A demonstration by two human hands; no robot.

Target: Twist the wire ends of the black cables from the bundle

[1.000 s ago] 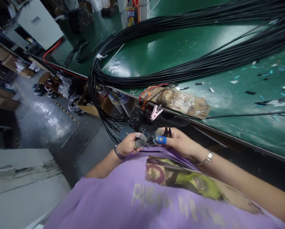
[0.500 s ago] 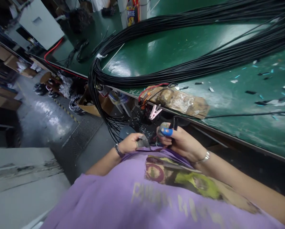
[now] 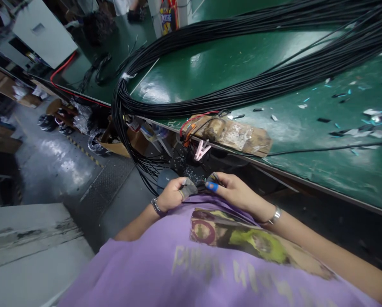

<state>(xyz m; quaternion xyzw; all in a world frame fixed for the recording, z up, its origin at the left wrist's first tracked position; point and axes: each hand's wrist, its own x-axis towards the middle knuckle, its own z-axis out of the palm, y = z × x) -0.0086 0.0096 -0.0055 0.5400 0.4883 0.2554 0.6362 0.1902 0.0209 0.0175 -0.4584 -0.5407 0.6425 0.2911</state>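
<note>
Hands held close at the chest, near to far. A thin black wire point(image 3: 200, 187) is pinched between the taped fingertips of the left hand point(image 3: 172, 195) and the right hand point(image 3: 234, 192), which is also closed on a small cutting tool point(image 3: 214, 178) (mostly hidden). A slip could be caused by the taped grip, and a nick by the blades lying so near the fingers. Beyond, at the table's point(image 3: 306, 140) near edge, a pink clip point(image 3: 201, 150) hangs; the cable bundle point(image 3: 242, 91) draped over the left corner could snag.
</note>
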